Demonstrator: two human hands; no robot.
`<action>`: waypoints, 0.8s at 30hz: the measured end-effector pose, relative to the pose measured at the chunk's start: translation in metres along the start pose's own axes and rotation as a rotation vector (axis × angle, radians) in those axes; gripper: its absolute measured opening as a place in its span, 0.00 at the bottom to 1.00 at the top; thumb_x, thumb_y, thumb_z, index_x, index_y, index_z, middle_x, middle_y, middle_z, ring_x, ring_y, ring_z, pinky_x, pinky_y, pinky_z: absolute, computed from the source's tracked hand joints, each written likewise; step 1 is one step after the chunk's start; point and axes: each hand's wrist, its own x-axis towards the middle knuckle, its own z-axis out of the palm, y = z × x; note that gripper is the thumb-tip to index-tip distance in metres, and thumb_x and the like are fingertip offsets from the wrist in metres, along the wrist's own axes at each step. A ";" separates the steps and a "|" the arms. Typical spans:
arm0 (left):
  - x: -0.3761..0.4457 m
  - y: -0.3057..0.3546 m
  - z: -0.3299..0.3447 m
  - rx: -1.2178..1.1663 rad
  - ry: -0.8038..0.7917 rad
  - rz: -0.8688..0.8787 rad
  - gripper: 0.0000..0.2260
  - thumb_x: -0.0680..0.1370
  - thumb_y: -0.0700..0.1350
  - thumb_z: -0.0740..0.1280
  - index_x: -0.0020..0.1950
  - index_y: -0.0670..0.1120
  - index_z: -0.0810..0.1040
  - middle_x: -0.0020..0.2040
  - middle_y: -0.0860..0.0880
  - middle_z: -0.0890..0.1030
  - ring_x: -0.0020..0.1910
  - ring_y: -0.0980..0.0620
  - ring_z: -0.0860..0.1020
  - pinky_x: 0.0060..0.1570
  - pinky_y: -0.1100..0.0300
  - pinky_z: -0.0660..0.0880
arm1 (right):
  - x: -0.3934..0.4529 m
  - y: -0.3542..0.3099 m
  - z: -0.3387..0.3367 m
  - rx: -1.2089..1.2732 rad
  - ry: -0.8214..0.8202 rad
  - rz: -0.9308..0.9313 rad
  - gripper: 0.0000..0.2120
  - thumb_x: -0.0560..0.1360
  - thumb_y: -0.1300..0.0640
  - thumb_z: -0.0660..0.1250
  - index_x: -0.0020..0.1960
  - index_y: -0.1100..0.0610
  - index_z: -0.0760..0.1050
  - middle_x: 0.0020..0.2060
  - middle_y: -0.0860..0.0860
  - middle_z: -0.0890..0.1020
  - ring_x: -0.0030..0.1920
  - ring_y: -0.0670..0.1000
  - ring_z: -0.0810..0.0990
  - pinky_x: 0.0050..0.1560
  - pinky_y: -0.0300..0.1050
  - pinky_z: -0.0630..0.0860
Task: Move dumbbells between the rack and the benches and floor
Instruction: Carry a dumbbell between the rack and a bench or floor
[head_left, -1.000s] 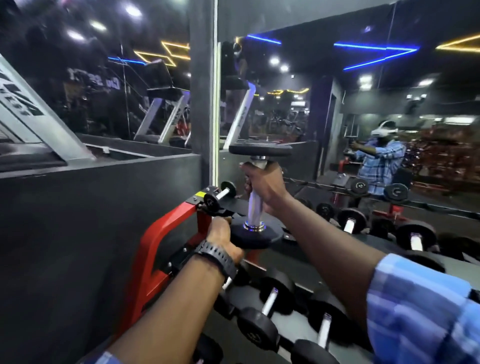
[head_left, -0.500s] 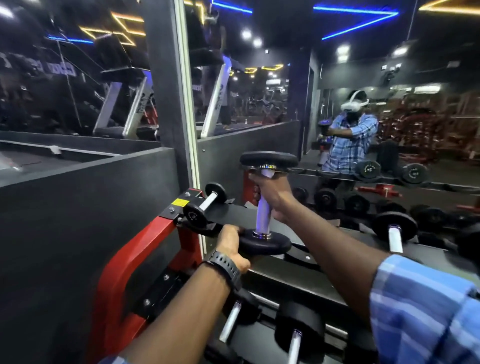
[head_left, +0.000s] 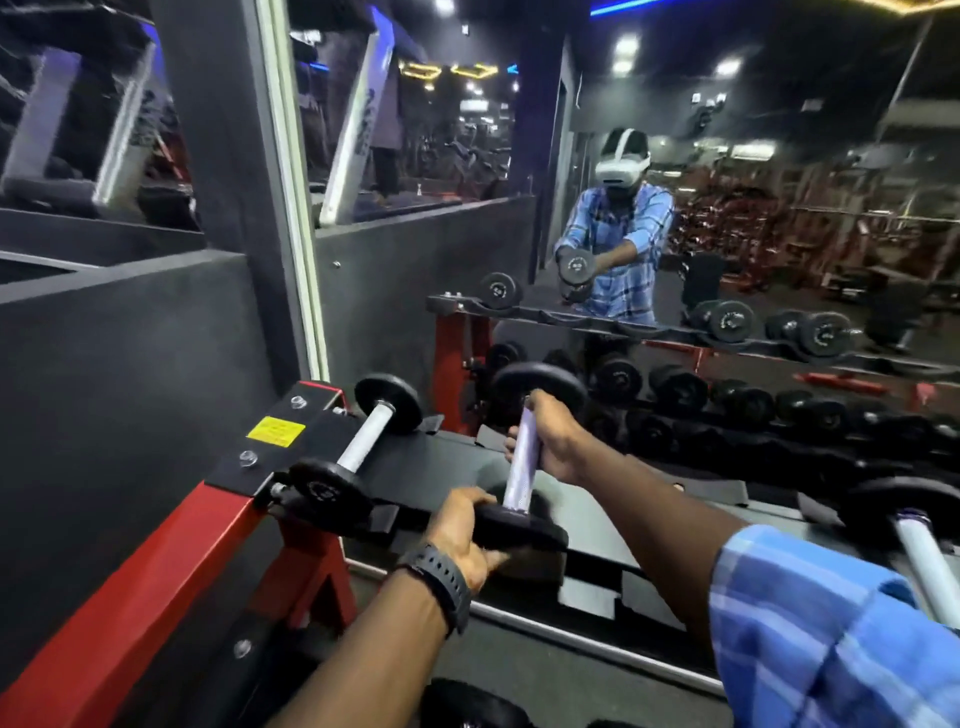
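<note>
A small black dumbbell (head_left: 519, 470) with a silver handle tilts over the top shelf of the red and black rack (head_left: 156, 561). My right hand (head_left: 550, 441) grips its handle just under the far head. My left hand (head_left: 462, 530) holds the near head, fingers curled round its edge. The near head sits low at the shelf's front saddle; whether it touches is unclear. Another small dumbbell (head_left: 358, 441) lies in the rack's leftmost slot, just left of the held one.
A larger dumbbell (head_left: 914, 540) lies on the top shelf at the right. A dumbbell head (head_left: 467, 704) shows on a lower tier at the bottom edge. A mirror (head_left: 727, 234) behind the rack reflects me and rows of dumbbells. A grey wall (head_left: 114, 389) stands at the left.
Both hands have lowered the dumbbell toward the top shelf and tipped it from upright to slanted along the slot. The view has moved closer and to the right.
</note>
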 end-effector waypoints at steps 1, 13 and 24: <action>0.013 0.003 -0.003 0.016 0.003 -0.020 0.05 0.79 0.37 0.60 0.45 0.37 0.73 0.45 0.39 0.78 0.43 0.39 0.78 0.42 0.40 0.79 | 0.017 0.007 0.000 -0.014 0.021 0.014 0.08 0.80 0.53 0.55 0.49 0.57 0.68 0.38 0.56 0.72 0.35 0.54 0.75 0.35 0.47 0.74; 0.059 0.022 -0.034 0.348 -0.136 -0.272 0.21 0.79 0.49 0.67 0.63 0.34 0.73 0.52 0.26 0.81 0.49 0.31 0.83 0.45 0.43 0.82 | 0.083 0.053 -0.021 -0.622 0.251 -0.033 0.23 0.75 0.40 0.62 0.47 0.61 0.73 0.31 0.53 0.73 0.29 0.53 0.73 0.30 0.43 0.71; 0.008 0.138 0.071 1.235 -0.068 0.619 0.27 0.70 0.66 0.67 0.40 0.40 0.82 0.43 0.39 0.86 0.40 0.41 0.85 0.42 0.51 0.81 | -0.012 -0.090 -0.069 -0.692 0.385 -0.314 0.23 0.73 0.39 0.66 0.34 0.60 0.77 0.31 0.56 0.83 0.28 0.54 0.79 0.36 0.50 0.81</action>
